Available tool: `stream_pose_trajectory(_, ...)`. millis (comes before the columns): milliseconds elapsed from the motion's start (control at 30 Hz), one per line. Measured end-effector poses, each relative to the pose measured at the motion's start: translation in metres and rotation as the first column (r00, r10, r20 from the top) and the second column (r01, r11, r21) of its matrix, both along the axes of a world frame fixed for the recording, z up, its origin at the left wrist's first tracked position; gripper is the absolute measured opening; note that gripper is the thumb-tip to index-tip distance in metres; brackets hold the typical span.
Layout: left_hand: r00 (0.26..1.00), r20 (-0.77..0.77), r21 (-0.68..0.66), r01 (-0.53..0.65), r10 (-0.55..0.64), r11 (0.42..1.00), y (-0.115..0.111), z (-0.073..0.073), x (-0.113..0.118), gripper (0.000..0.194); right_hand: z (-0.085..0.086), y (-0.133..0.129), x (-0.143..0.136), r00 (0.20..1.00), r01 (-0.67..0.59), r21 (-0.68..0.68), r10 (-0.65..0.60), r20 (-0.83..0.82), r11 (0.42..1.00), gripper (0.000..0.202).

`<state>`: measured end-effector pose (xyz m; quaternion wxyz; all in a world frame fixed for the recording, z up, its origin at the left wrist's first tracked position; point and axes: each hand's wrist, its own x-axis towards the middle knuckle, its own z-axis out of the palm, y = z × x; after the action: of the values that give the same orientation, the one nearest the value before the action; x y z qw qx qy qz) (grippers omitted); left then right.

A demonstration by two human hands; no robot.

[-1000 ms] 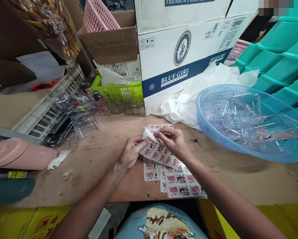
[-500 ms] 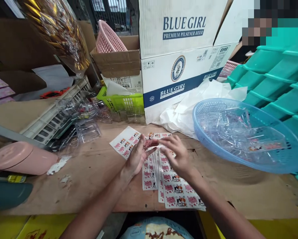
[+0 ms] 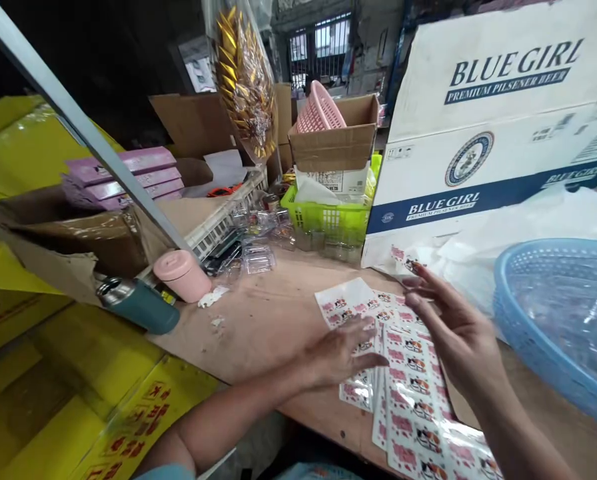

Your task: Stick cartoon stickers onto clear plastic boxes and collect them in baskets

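Observation:
Several sticker sheets (image 3: 408, 393) with cat and pink heart prints lie fanned out on the brown table (image 3: 278, 313). My left hand (image 3: 346, 353) lies palm down on the near sheets with its fingers spread. Just right of it, my right hand (image 3: 458, 333) hovers above the sheets with fingers stretched out. A small cat sticker (image 3: 402, 257) sits at its fingertips, pinched between thumb and forefinger. One more sheet (image 3: 346, 303) lies at the far left of the fan.
A blue round basket (image 3: 523, 340) with clear plastic boxes stands at the right. Behind are a Blue Girl carton (image 3: 483, 133), white plastic sheeting (image 3: 528, 227) and a green basket (image 3: 328, 217). At the left are a pink cup (image 3: 181, 273), a teal flask (image 3: 138, 307), clear boxes (image 3: 258, 257) and yellow cartons (image 3: 78, 400).
The view has swung left and up. A sheet was laid down to the left of the pile. My left hand dropped flat onto the sheets, and my right hand lifted with a small sticker.

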<state>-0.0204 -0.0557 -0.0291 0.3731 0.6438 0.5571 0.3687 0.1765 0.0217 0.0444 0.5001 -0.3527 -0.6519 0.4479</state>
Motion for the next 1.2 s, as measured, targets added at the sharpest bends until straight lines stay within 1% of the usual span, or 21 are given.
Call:
stream_pose_trajectory(33, 0.969, 0.198, 0.040, -0.156, 0.145, 0.987, 0.002, 0.000, -0.009, 0.058, -0.002, -0.004, 0.001, 0.999, -0.036, -0.027, 0.037, 0.014, 0.999, 0.059)
stream_pose_trajectory(67, 0.855, 0.399, 0.024, -0.372, 0.332, 0.928, 0.005, 0.000, -0.023, 0.050, -0.004, -0.008, 0.002, 0.999, -0.041, -0.034, 0.043, 0.033, 0.999, 0.067)
stream_pose_trajectory(100, 0.625, 0.587, -0.067, -0.596, 0.515, 0.800, 0.009, 0.000, -0.040, 0.045, -0.007, -0.011, 0.005, 0.998, -0.026, -0.028, 0.027, 0.057, 0.999, 0.072)
stream_pose_trajectory(133, 0.460, 0.659, -0.142, -0.701, 0.595, 0.699, 0.014, 0.001, -0.060, 0.040, -0.010, -0.013, 0.007, 0.997, -0.002, -0.015, 0.003, 0.083, 1.000, 0.074)
stream_pose_trajectory(200, 0.277, 0.712, -0.241, -0.767, 0.646, 0.595, 0.023, 0.000, -0.103, 0.032, -0.016, -0.017, 0.009, 0.990, 0.020, 0.012, -0.021, 0.137, 1.000, 0.073)
stream_pose_trajectory(267, 0.162, 0.736, -0.300, -0.792, 0.658, 0.531, 0.031, 0.000, -0.141, 0.031, -0.021, -0.022, 0.002, 0.981, -0.031, 0.065, 0.017, 0.196, 0.997, 0.070)
stream_pose_trajectory(333, 0.090, 0.757, -0.330, -0.802, 0.647, 0.498, 0.036, 0.001, -0.165, 0.028, -0.023, -0.028, -0.012, 0.962, -0.139, 0.162, 0.094, 0.257, 0.977, 0.068)
stream_pose_trajectory(400, 0.082, 0.778, -0.327, -0.793, 0.622, 0.514, 0.037, 0.003, -0.172, 0.023, -0.022, -0.036, -0.031, 0.938, -0.246, 0.283, 0.154, 0.311, 0.927, 0.067)
stream_pose_trajectory(500, 0.164, 0.801, -0.303, -0.718, 0.576, 0.627, 0.028, 0.004, -0.152, 0.017, -0.018, -0.038, -0.070, 0.903, -0.373, 0.391, 0.234, 0.359, 0.841, 0.068)
stream_pose_trajectory(567, 0.245, 0.809, -0.289, -0.627, 0.535, 0.724, 0.016, 0.004, -0.126, 0.019, -0.020, -0.030, -0.098, 0.854, -0.481, 0.381, 0.325, 0.406, 0.789, 0.071)
stream_pose_trajectory(633, 0.311, 0.813, -0.278, -0.534, 0.492, 0.798, 0.001, 0.006, -0.101, 0.024, -0.026, -0.015, -0.123, 0.784, -0.579, 0.305, 0.414, 0.462, 0.756, 0.073)
stream_pose_trajectory(700, 0.355, 0.820, -0.267, -0.457, 0.449, 0.849, -0.014, 0.013, -0.081, 0.027, -0.033, 0.000, -0.134, 0.779, -0.561, 0.215, 0.422, 0.463, 0.800, 0.072)
stream_pose_trajectory(767, 0.384, 0.832, -0.244, -0.393, 0.399, 0.887, -0.027, 0.022, -0.068, 0.027, -0.035, 0.007, -0.125, 0.853, -0.453, 0.145, 0.380, 0.358, 0.880, 0.073)
stream_pose_trajectory(833, 0.402, 0.848, -0.222, -0.325, 0.346, 0.919, -0.036, 0.030, -0.058, 0.026, -0.029, -0.001, -0.098, 0.901, -0.418, 0.013, 0.413, 0.137, 0.908, 0.073)
stream_pose_trajectory(867, 0.406, 0.856, -0.213, -0.289, 0.322, 0.933, -0.037, 0.033, -0.053, 0.026, -0.025, -0.009, -0.081, 0.880, -0.473, -0.090, 0.474, -0.015, 0.876, 0.071)
stream_pose_trajectory(900, 0.406, 0.863, -0.210, -0.255, 0.301, 0.944, -0.038, 0.035, -0.047, 0.027, -0.019, -0.020, -0.063, 0.830, -0.556, -0.199, 0.528, -0.176, 0.807, 0.068)
stream_pose_trajectory(933, 0.403, 0.871, -0.207, -0.218, 0.282, 0.954, -0.037, 0.035, -0.040, 0.028, -0.015, -0.033, -0.047, 0.762, -0.643, -0.277, 0.558, -0.328, 0.715, 0.067)
stream_pose_trajectory(1000, 0.382, 0.891, -0.200, -0.151, 0.244, 0.968, -0.033, 0.034, -0.024, 0.029, -0.010, -0.059, -0.020, 0.652, -0.749, -0.366, 0.514, -0.558, 0.552, 0.067)
stream_pose_trajectory(1033, 0.366, 0.901, -0.201, -0.126, 0.234, 0.971, -0.031, 0.033, -0.015, 0.029, -0.011, -0.070, -0.010, 0.616, -0.777, -0.387, 0.474, -0.629, 0.496, 0.068)
stream_pose_trajectory(1100, 0.345, 0.908, -0.219, -0.092, 0.238, 0.971, -0.027, 0.031, 0.004, 0.026, -0.018, -0.089, 0.002, 0.583, -0.799, -0.415, 0.392, -0.712, 0.435, 0.067)
stream_pose_trajectory(1200, 0.366, 0.892, -0.255, -0.079, 0.266, 0.964, -0.026, 0.030, 0.027, 0.021, -0.032, -0.102, 0.013, 0.568, -0.804, -0.432, 0.310, -0.763, 0.409, 0.064)
